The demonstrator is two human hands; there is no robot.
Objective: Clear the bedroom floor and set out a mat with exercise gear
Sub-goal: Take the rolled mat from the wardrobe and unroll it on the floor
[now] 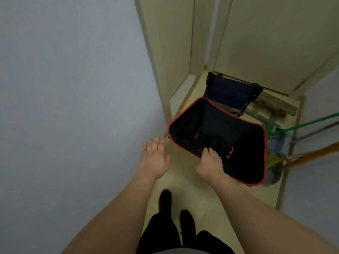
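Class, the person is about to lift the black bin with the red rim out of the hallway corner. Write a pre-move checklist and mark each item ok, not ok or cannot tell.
1. Right hand grips the near rim of the black bin: ok.
2. Left hand on the bin: not ok; it is open, beside the bin.
3. Bin empty: cannot tell; the inside is too dark.
4. Bin apart from the folding chair behind it: cannot tell.
5. Mop and broom handles away from the bin's right side: not ok; they lean close by.
6. Floor around the feet free: ok.

Left hand (pixel 155 158) flat with fingers straight, right hand (pixel 211 162) fingers curled in a grip
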